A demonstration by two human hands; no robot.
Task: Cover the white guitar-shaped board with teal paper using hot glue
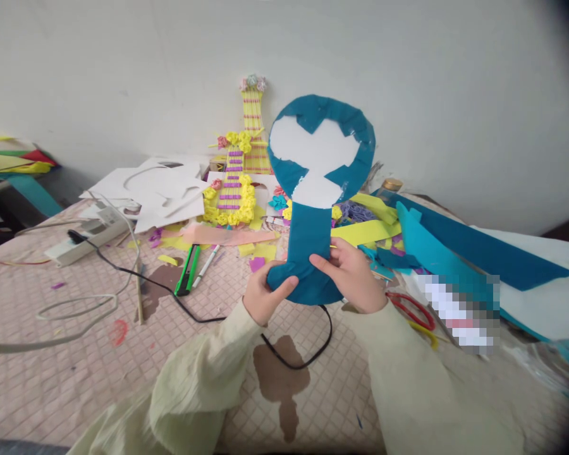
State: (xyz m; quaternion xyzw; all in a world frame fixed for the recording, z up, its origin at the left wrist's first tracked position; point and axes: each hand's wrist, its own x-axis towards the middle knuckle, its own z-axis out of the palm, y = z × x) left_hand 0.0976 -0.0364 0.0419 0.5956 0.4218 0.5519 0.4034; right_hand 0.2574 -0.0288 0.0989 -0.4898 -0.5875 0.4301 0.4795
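Both hands hold up a guitar-like or paddle-shaped cutout [310, 235], white board partly wrapped in teal crepe paper or cloth. Its round end stands on top, with teal flaps folded over the rim and bare white showing in the middle. My left hand [265, 289] grips the lower left corner, thumb across the front. On the right edge of the teal strip, my right hand [355, 275] pinches with its thumb in front and fingers behind. Beyond the cutout stand two yellow decorated pieces, a smaller one with purple bars [234, 183] and a taller one [253, 120].
A green utility knife [188, 270] and a white pen-like stick [205, 266] lie left of the hands. Further left are a power strip [88, 237] with cables and white paper scraps [165, 189]. Teal sheets [483, 246], red-handled scissors or a ring [412, 308] lie right.
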